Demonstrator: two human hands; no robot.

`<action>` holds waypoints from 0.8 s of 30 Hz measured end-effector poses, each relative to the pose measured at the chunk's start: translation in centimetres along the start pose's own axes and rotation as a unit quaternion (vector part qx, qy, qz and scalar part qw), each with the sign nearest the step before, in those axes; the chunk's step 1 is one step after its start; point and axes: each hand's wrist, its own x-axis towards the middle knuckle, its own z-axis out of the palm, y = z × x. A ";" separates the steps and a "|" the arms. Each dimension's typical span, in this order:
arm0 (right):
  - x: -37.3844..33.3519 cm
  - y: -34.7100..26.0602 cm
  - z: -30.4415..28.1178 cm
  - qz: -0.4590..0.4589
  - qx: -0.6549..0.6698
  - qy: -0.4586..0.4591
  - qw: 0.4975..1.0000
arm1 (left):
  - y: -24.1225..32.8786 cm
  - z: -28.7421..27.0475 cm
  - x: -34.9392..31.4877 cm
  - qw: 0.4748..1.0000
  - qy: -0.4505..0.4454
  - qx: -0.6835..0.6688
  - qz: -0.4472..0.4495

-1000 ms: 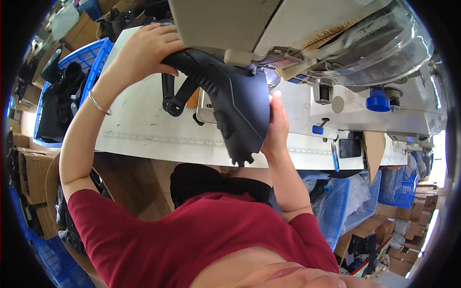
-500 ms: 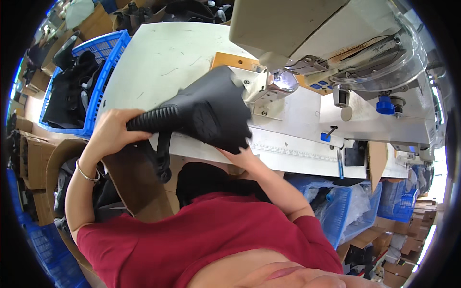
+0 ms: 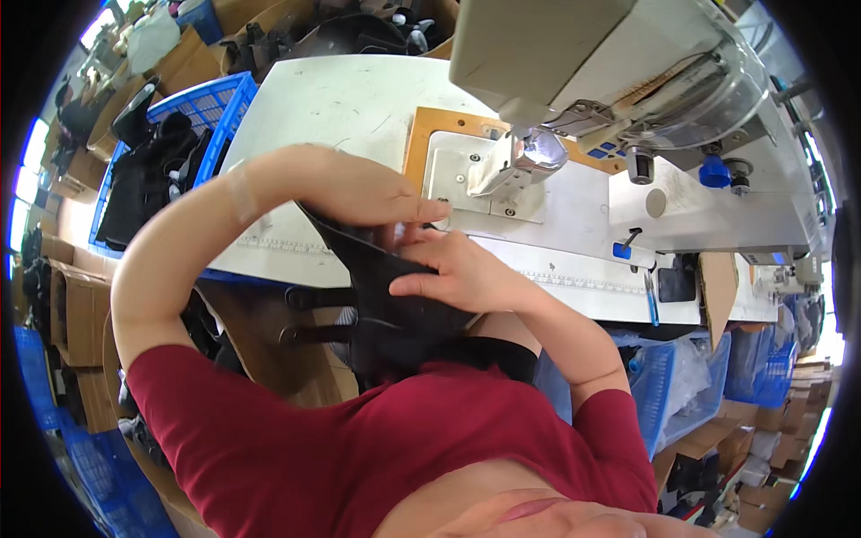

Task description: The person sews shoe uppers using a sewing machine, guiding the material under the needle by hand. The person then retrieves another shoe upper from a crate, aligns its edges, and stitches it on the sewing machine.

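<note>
A black, stiff-looking moulded piece with straps (image 3: pixel 399 309) hangs upright over my lap at the table's front edge. Its two dark straps stick out to the left. My left hand (image 3: pixel 363 190) bends over its upper opening, the fingertips pointing down into it, blurred and partly hidden. Against the upper right of the piece, my right hand (image 3: pixel 462 273) is closed on the rim, with the thumb lying across the outer face. Both hands are close together, near the front of the sewing machine (image 3: pixel 520 166). The lower end of the piece is out of sight against my body.
The white table (image 3: pixel 332 108) carries a printed ruler strip (image 3: pixel 574 282) near its front edge. Blue-handled snips (image 3: pixel 650 300) lie at the right. A blue crate (image 3: pixel 229 117) of black pieces stands at the left; another blue crate (image 3: pixel 659 386) holds clear plastic. Below left is an open cardboard box (image 3: pixel 260 336).
The black piece has come down from above the table to my lap, and its ribbed neck is no longer visible. My left hand has moved right, over its opening; my right hand now shows in front.
</note>
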 end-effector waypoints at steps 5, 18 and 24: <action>-2.7 1.5 -0.3 0.194 0.079 0.032 0.977 | -3.4 -4.6 6.1 0.978 -0.082 0.142 -0.132; -2.3 4.9 -2.1 0.187 0.413 0.379 0.807 | 0.4 11.4 -6.4 0.625 0.633 0.456 0.041; -1.0 2.6 -2.5 0.124 0.473 0.454 0.745 | -1.1 16.3 -2.2 0.684 0.536 0.491 -0.071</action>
